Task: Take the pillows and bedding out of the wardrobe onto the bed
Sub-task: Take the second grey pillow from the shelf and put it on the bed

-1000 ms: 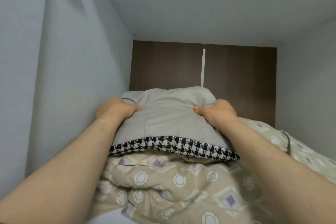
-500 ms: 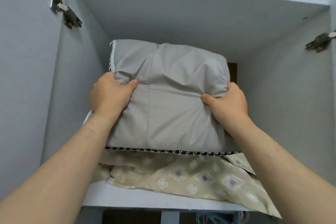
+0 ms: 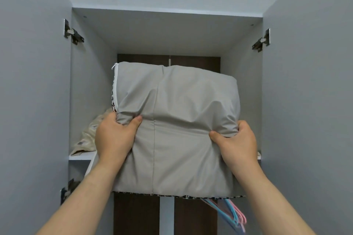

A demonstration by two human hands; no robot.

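Observation:
A plump grey pillow [image 3: 179, 120] with a black-and-white houndstooth edge and a white zip on its left side hangs upright in front of the open wardrobe's upper compartment. My left hand [image 3: 114, 137] pinches its left side and my right hand [image 3: 236, 142] grips its right side; both hold it clear of the shelf. Behind it, at the left, a corner of beige patterned bedding [image 3: 87, 139] lies on the white shelf [image 3: 80, 157]. The pillow hides most of that bedding.
Both grey wardrobe doors [image 3: 32, 101] stand wide open at left and right, with metal hinges [image 3: 73, 34] on the frame. Below the shelf hang pink and blue plastic hangers [image 3: 232, 213] against a dark brown back panel [image 3: 135, 213].
The pillow has come off the beige bedding and out of the compartment toward me, still held by both hands. The view has pulled back, showing both doors and the lower section.

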